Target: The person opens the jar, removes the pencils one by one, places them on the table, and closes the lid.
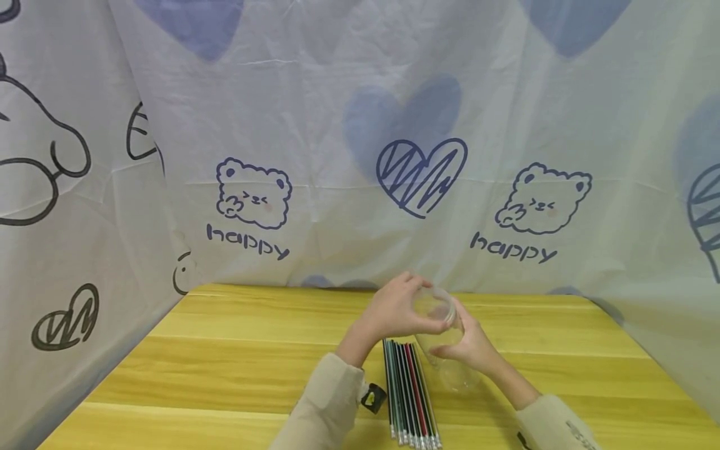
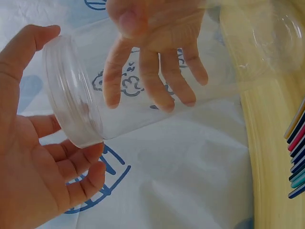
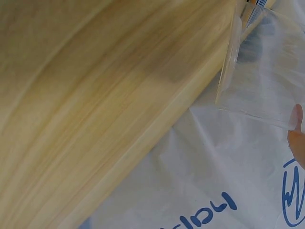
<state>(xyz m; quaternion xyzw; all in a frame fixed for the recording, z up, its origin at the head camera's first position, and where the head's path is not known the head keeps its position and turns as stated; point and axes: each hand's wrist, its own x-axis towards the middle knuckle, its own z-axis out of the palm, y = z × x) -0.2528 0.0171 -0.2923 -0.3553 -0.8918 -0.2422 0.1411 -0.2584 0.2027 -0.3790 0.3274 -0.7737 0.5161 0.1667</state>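
Observation:
A clear plastic jar (image 1: 458,374) is held tilted above the table, its round lid end (image 1: 434,304) pointing up toward the head camera. My left hand (image 1: 396,307) grips the clear lid (image 2: 71,90), thumb on one side and fingers on the other. Lower down, my right hand (image 1: 469,340) holds the jar's body, and its fingers (image 2: 152,81) show through the transparent wall in the left wrist view. Nothing shows inside the jar but the hand seen through it. In the right wrist view the jar (image 3: 267,71) appears at the upper right, with a fingertip (image 3: 298,117) against it.
Several pencils (image 1: 409,394) lie side by side on the yellow wood-grain table (image 1: 225,362), eraser ends toward me. Beside my left cuff is a small black item (image 1: 373,398) with a yellow-green mark. A white printed cloth (image 1: 337,187) hangs behind the table and along its sides.

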